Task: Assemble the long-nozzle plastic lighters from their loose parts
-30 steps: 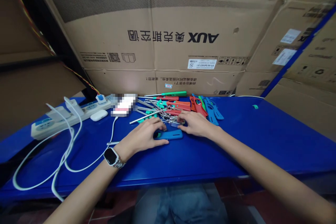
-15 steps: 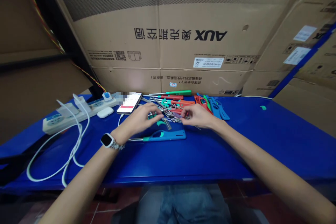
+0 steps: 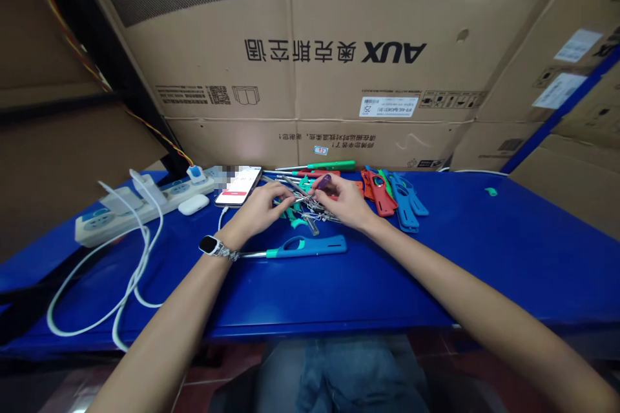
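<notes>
My left hand [image 3: 264, 205] and my right hand [image 3: 341, 199] meet over a heap of red, green and blue lighter parts [image 3: 310, 197] with thin metal tubes at the back of the blue table [image 3: 436, 258]. The right fingers pinch a small purple piece [image 3: 323, 181]. The left fingers are curled on a thin metal part beside it; I cannot make out exactly what. A long blue and teal stick lighter [image 3: 303, 247] lies alone on the table just in front of both hands. A smartwatch [image 3: 210, 246] sits on my left wrist.
A white power strip [image 3: 140, 203] with plugs and looping white cables [image 3: 121, 284] lies at the left. Next to it are a white earbud case [image 3: 192, 204] and a phone [image 3: 238, 185]. Red and blue lighter shells [image 3: 394, 193] lie right of the heap. Cardboard boxes [image 3: 310, 58] wall the back.
Both hands left the blue stick lighter, which now lies free, and moved back into the heap. The right hand picked up a small purple piece.
</notes>
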{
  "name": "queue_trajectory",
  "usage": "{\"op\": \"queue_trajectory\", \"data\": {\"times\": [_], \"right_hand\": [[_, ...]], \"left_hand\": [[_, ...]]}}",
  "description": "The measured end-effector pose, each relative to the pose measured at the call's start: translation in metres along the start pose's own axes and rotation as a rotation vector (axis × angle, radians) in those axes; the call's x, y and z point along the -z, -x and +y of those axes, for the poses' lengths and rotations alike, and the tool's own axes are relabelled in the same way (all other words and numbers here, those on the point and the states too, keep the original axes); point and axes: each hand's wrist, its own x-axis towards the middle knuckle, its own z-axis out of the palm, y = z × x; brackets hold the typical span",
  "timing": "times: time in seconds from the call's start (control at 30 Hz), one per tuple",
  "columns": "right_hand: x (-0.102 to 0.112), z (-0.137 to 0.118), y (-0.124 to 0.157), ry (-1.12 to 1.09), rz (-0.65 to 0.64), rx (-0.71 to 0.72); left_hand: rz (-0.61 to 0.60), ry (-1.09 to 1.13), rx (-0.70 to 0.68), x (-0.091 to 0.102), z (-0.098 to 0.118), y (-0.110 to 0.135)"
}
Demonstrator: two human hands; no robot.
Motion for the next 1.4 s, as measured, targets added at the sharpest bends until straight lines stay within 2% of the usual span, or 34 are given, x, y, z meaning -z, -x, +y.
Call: {"op": "queue_trajectory", "data": {"times": [0.2,0.4,0.53,0.7,0.87,1.03,1.4], "right_hand": [[-0.003,0.008,0.004,0.017,-0.045,0.020],[-0.005,0.017,0.003,0.001,-0.074,-0.022],[0.001,0.012,0.008,-0.068,-0.018,-0.033],[0.014,-0.004,0.023,-0.263,0.075,-0.079],[0.023,-0.005,0.038,-0.385,0.098,-0.116],[0.025,-0.002,0.042,-0.430,0.096,-0.114],[0.026,-0.005,0.042,-0.424,0.087,-0.096]], "left_hand": [[-0.020,0.023,0.010,-0.001,0.000,-0.001],[-0.027,0.042,0.025,-0.003,-0.002,0.000],[-0.020,0.061,0.017,-0.003,-0.002,0.000],[0.020,0.112,0.002,-0.006,0.011,0.000],[-0.032,0.127,-0.028,-0.018,0.025,0.000],[-0.089,0.086,-0.036,-0.025,0.028,-0.001],[-0.127,0.104,-0.035,-0.020,0.028,-0.001]]}}
